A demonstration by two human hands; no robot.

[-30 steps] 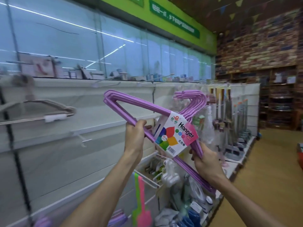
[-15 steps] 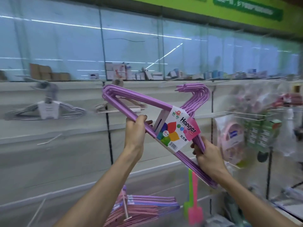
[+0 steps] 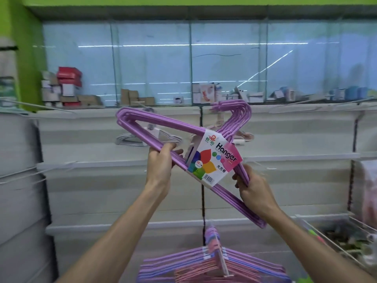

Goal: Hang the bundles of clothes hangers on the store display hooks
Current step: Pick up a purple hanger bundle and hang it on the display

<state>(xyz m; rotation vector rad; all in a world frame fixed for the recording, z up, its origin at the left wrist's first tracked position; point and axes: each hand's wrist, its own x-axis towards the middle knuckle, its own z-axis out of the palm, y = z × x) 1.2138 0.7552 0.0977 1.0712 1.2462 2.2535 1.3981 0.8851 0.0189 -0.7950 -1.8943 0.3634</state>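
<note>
I hold a bundle of purple hangers [image 3: 163,124] tilted in front of a white slatted display wall [image 3: 102,193]. A colourful "Hanger" paper label [image 3: 216,158] wraps its middle. My left hand [image 3: 161,160] grips the lower bar left of the label. My right hand [image 3: 253,190] grips the bars to the right, below the label. The hanger hooks [image 3: 238,111] point up and right. Thin wire display hooks [image 3: 257,166] stick out of the wall behind the bundle.
Purple and pink hanger bundles [image 3: 214,266] hang low on the wall. Grey hangers [image 3: 130,139] and pinkish hangers [image 3: 242,137] hang higher up. Boxes [image 3: 69,84] line the top ledge. A wire basket [image 3: 336,237] juts out at the lower right.
My view has swung left along the wall, so the hung bundles below sit more central. Both hands keep the same hold on the purple bundle.
</note>
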